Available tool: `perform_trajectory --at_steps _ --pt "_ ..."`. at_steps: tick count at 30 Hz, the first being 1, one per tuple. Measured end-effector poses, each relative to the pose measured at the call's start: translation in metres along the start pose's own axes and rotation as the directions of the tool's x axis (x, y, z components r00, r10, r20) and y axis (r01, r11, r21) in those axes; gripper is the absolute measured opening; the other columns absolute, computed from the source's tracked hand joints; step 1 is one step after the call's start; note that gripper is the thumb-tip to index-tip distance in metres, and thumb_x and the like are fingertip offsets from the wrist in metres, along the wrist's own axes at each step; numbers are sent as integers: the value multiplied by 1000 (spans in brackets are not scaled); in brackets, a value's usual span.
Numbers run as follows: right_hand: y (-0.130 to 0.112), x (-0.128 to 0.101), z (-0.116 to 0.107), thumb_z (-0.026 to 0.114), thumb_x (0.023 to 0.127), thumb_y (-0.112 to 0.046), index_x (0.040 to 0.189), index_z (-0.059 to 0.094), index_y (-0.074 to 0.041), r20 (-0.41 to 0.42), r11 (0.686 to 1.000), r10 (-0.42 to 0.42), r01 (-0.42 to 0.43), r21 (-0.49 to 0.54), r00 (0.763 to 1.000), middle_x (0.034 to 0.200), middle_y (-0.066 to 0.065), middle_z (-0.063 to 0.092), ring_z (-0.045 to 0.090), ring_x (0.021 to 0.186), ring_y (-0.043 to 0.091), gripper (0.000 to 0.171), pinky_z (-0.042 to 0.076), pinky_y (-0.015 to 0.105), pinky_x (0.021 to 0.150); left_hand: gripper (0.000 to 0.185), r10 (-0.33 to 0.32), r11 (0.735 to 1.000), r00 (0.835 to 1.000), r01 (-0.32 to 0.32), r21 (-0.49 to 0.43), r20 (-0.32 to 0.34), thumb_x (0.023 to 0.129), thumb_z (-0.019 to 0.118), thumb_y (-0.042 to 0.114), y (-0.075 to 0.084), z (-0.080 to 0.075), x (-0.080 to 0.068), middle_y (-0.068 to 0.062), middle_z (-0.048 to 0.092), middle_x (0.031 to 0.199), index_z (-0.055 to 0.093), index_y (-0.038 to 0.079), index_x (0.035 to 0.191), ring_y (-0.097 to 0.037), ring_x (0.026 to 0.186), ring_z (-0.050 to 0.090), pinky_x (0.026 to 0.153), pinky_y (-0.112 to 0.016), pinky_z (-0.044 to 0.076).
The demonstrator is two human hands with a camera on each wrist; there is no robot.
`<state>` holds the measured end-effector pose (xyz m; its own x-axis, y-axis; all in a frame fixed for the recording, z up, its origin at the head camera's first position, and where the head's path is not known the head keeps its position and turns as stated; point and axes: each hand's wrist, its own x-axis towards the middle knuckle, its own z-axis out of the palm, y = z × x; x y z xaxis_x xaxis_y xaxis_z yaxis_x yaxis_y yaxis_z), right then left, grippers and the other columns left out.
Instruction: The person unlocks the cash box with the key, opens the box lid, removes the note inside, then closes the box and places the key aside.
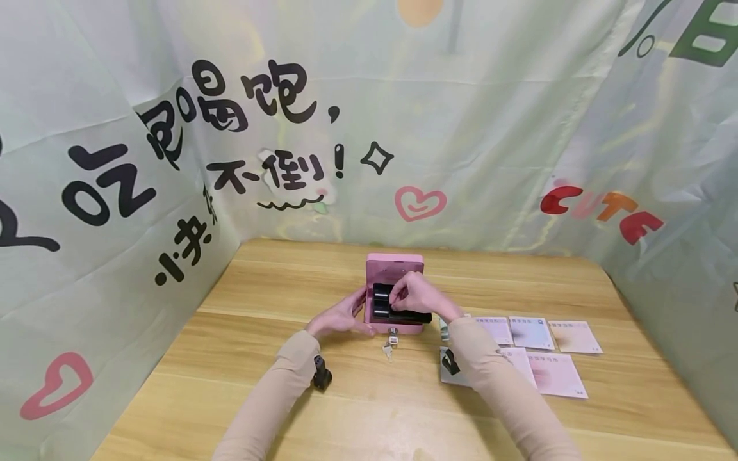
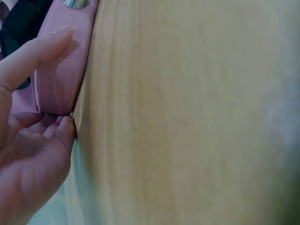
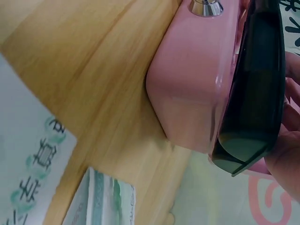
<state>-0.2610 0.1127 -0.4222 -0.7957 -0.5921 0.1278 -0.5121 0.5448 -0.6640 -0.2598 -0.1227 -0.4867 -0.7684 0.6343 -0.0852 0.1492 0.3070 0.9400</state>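
A small pink box [image 1: 394,291] stands open at the middle of the wooden table [image 1: 242,384], its lid raised at the far side. Its shell is smooth and glossy with rounded corners, and a silver lock knob [image 3: 205,6] sticks out of the near face. Inside sits a black tray [image 1: 398,306], shiny hard plastic with compartments.

The left hand [image 1: 340,318] lies against the box's left side, fingers straight and relaxed, their tips touching the pink wall where it meets the table. The right hand [image 1: 416,293] reaches over the box from the right, fingers curled down onto the tray; the right wrist view shows them gripping its thin dark edge.

Small keys [image 1: 389,346] lie on the table just near of the box. To the right, flat pastel cards [image 1: 548,352] lie spread out, and a stack of banknotes [image 3: 101,201] lies just beside the box. Printed cloth [image 1: 144,160] hangs behind the table.
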Motion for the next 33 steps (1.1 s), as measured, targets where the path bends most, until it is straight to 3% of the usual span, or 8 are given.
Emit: perform_trajectory --at_steps 15,22,28,33 --pt "0 10 14 76 73 4 71 74 -5 -26 998 -20 19 -66 999 66 3 73 57 60 -2 10 53 12 59 116 -25 1000 1000 25 -14 -16 73 82 0 -2 2 1 -18 12 170 7 5 162 -36 157 12 132 -49 11" --pt "3 9 16 76 72 4 68 73 -9 -48 995 -82 79 -59 995 62 -4 70 58 59 -2 14 54 14 56 116 -6 1000 1000 6 11 -8 75 82 2 0 0 1 -17 11 170 6 7 162 -36 158 12 132 -50 11" --pt "2 11 17 77 74 3 70 74 -9 -37 996 -8 5 -92 999 67 1 73 59 61 0 13 54 13 60 117 -24 1000 1000 24 7 -12 76 83 4 0 0 1 -16 10 170 4 10 163 -35 158 11 132 -48 12" --pt "5 12 20 77 74 3 74 76 -5 -33 993 -1 -2 -119 999 70 4 75 59 61 -1 9 53 11 59 118 -36 999 999 36 16 -22 77 83 3 2 1 -1 -18 8 170 2 8 163 -36 158 11 132 -48 12"
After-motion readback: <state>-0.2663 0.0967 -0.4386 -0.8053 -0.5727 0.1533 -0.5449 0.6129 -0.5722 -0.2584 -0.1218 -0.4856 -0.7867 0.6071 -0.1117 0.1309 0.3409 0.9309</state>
